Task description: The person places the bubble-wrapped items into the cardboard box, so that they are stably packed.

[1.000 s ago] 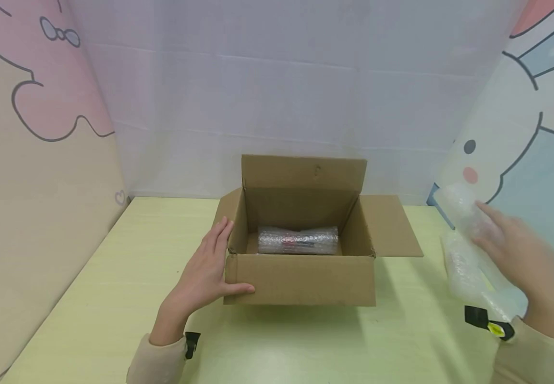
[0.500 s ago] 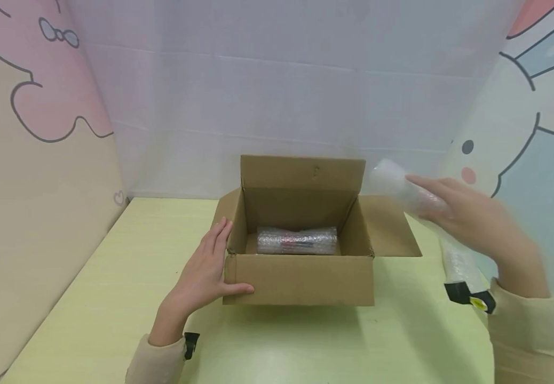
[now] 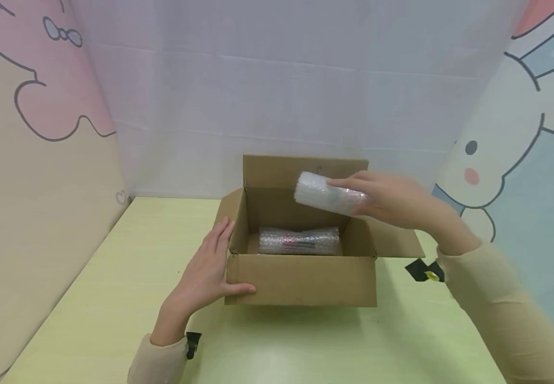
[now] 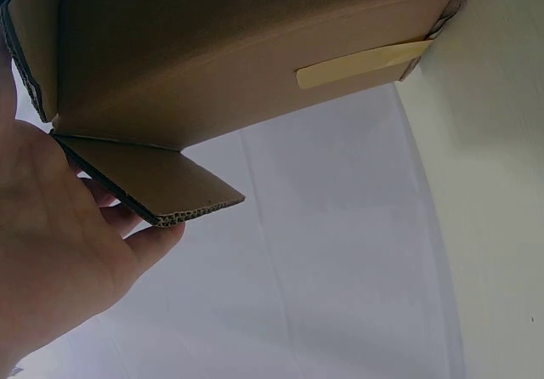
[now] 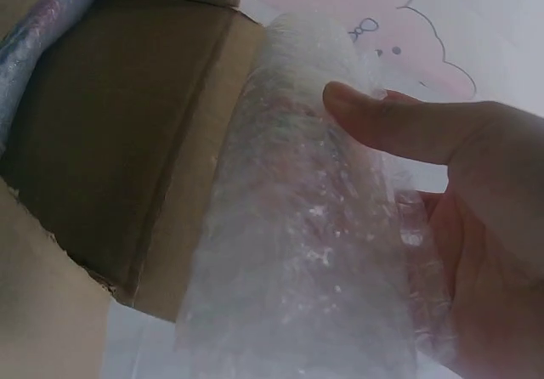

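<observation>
An open cardboard box (image 3: 301,280) stands on the table. My left hand (image 3: 205,266) holds its near left corner, thumb on the front flap and fingers around the left flap (image 4: 153,175). Inside the box lies a bubble-wrapped roll (image 3: 298,241) with something red and dark showing through. My right hand (image 3: 392,200) grips a second bubble-wrapped roll (image 3: 322,193), thumb on one side and fingers on the other, tilted over the right part of the box. The wrap is cloudy in the right wrist view, so its contents stay blurred.
The box's back flap (image 3: 277,170) stands up, and its right flap (image 3: 399,242) spreads outward under my right forearm. The pale yellow table (image 3: 113,298) ends at a white sheet (image 3: 258,96) behind. Printed panels (image 3: 512,154) rise on both sides.
My right hand has brought the second bubble-wrapped roll leftward from the table's right side to above the box. The left hand and the box have stayed in place.
</observation>
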`<state>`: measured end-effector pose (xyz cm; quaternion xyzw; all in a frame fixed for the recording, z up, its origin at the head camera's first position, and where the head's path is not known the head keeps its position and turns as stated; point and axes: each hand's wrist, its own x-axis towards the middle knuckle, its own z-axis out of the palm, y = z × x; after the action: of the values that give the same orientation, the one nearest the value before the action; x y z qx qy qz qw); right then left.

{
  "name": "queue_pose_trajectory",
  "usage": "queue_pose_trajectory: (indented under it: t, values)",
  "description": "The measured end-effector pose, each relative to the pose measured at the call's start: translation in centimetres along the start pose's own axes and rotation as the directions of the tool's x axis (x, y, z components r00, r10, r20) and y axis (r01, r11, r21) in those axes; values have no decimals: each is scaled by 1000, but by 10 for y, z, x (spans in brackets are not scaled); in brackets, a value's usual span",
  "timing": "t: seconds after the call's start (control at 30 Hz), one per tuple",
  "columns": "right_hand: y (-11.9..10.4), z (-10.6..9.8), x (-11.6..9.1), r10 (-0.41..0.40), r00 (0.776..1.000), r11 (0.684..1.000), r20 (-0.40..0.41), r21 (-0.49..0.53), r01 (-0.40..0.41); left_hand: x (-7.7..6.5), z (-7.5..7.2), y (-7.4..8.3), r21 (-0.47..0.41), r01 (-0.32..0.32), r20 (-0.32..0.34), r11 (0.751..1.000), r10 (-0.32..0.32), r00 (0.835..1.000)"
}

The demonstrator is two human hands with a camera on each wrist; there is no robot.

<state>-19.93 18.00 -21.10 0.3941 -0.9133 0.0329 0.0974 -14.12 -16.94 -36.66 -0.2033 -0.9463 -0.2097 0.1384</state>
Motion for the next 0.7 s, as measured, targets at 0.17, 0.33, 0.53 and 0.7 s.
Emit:
queue_pose_trajectory:
  t: [0.17,0.33,0.53,0.7]
  values:
    - [-5,9,24,-36,996,999,78,10,35,0,0,0,2,-8,-6,1000,8,1000]
    - [-8,18,43,-84,990,996,111,25,82,1,0,0,10,-17,-13,1000,17,1000]
    - [-11,31,62,-61,978,998,198,40,54,0,0,-1,9,-19,-13,1000,19,1000]
    - [-10,49,75,-59,966,998,252,-22,67,0,0,-1,10,-17,-13,1000,17,1000]
